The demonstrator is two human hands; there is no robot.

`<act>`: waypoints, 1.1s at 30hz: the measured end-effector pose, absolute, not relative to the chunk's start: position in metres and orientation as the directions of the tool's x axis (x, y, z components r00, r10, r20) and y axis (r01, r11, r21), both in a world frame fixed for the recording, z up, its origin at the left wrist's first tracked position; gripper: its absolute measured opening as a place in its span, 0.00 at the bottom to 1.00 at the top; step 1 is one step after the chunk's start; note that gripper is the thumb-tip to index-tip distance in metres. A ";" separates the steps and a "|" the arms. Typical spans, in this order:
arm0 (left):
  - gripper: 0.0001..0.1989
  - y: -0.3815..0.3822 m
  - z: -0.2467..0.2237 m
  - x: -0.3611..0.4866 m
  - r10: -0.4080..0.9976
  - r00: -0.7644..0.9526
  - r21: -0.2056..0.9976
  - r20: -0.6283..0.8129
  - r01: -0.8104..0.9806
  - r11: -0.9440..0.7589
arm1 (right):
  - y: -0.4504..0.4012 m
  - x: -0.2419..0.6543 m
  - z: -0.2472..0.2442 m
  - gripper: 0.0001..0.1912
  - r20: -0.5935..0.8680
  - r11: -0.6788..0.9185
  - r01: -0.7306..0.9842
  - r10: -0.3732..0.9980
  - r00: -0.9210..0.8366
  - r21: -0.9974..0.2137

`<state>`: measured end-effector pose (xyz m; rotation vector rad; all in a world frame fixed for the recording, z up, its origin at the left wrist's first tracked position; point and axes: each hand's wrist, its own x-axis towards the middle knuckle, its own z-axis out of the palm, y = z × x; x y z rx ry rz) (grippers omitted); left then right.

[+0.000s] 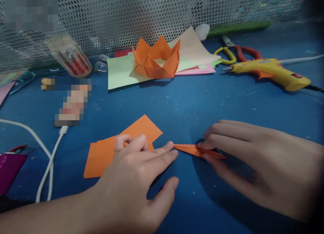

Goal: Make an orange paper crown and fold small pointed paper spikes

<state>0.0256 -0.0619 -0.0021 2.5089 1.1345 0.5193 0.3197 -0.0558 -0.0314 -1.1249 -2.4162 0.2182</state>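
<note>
At the lower right of the frame, the right hand [243,153] pinches a narrow folded strip of orange paper [187,149] between thumb and fingers. The strip lies just right of center, low on the blue table [111,105], its thin tip pointing left. The left hand [141,163], at lower center, has two fingers extended together to that tip, the thumb held apart and the other fingers curled. Partly under the left hand are flat orange sheets [101,156]. At upper center, a pointed orange paper ring [157,63] stands on a pale green sheet [118,73]. At upper right, a yellow glue gun [270,72] lies in front of scissors [249,51] with a red handle. A clear jar [76,61] with red contents leans at upper left.
</note>
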 end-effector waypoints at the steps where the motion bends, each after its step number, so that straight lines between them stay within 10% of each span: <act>1: 0.19 -0.062 -0.003 0.025 0.758 0.623 0.434 0.194 0.639 -0.636 | -0.051 0.316 -0.026 0.12 0.342 0.682 0.657 0.731 -0.591 -0.322; 8: 0.22 -0.060 -0.009 0.022 0.663 0.671 0.311 0.333 0.585 -0.749 | -0.025 0.303 -0.008 0.23 0.397 0.857 0.506 0.498 -0.771 -0.093; 12: 0.18 -0.047 -0.011 0.019 0.784 0.555 0.611 0.277 0.528 -0.590 | -0.027 0.298 -0.007 0.23 0.457 0.882 0.463 0.379 -0.805 0.084; 20: 0.05 -0.037 0.007 0.019 0.926 0.377 0.883 0.034 0.422 -0.205 | -0.044 0.279 -0.014 0.08 0.486 0.740 0.527 0.672 -0.558 -0.419; 33: 0.09 -0.038 0.008 0.014 0.859 0.426 0.868 0.285 0.266 -0.420 | -0.046 0.270 0.006 0.24 0.017 0.275 0.363 0.816 -0.578 -0.890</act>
